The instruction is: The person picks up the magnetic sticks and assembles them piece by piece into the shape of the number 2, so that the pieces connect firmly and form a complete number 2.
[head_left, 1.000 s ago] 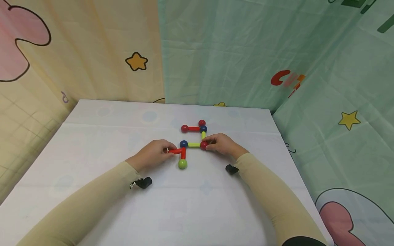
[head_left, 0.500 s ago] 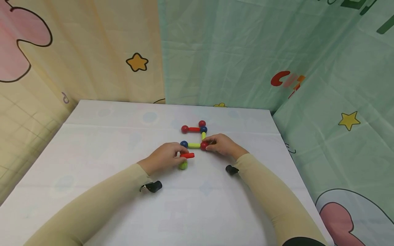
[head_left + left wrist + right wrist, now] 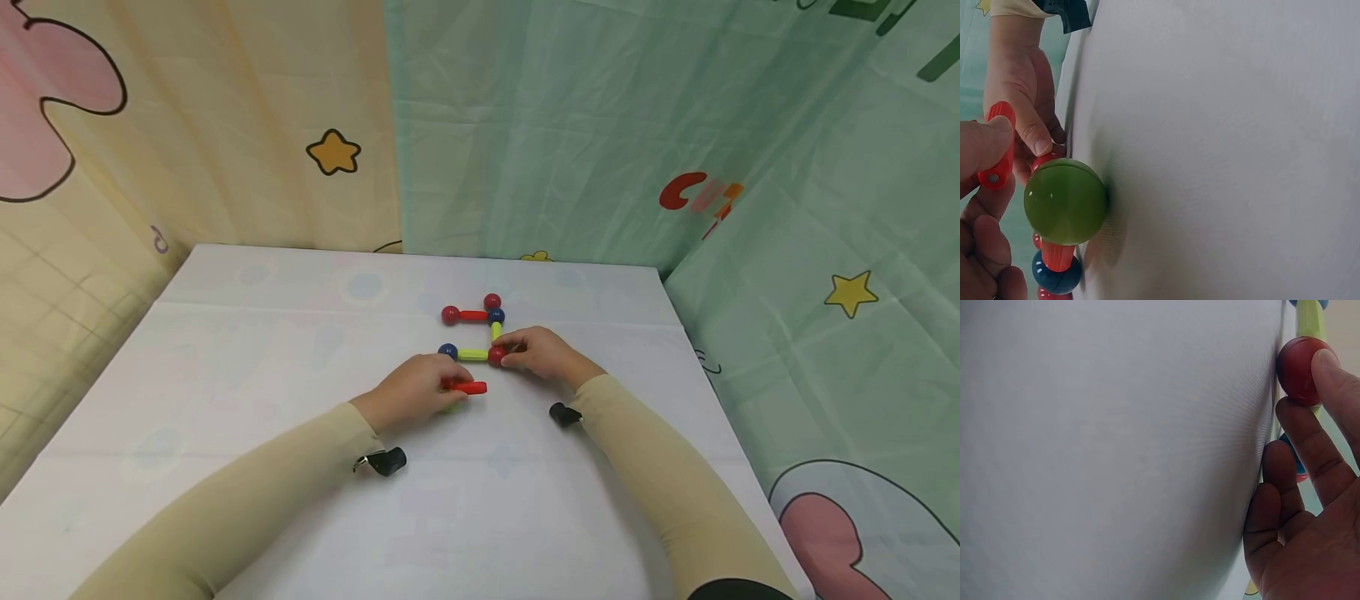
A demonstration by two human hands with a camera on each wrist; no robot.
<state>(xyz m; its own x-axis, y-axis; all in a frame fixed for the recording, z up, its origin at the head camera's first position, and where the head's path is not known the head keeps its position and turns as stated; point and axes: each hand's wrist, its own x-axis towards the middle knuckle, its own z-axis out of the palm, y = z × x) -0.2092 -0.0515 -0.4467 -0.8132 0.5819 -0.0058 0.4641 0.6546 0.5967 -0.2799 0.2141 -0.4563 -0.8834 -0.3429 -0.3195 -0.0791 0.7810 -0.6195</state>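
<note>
My left hand pinches a loose red rod between thumb and fingers, above the near end of a ball-and-rod chain. In the left wrist view, a green ball with a short red rod leads to a blue ball; the head view shows this end mostly covered by my left hand. My right hand holds the red ball at the chain's corner, thumb on one side. A yellow-green rod joins that red ball to the blue ball.
Beyond the corner, another yellow-green rod runs to a second blue ball. A red ball touches it, and a red rod links it to another red ball. Everything lies on a white-covered table with curtains behind.
My left hand has moved right and slightly nearer, carrying the red rod from left of the chain to above its near end and covering the green ball. The right hand stays put.
</note>
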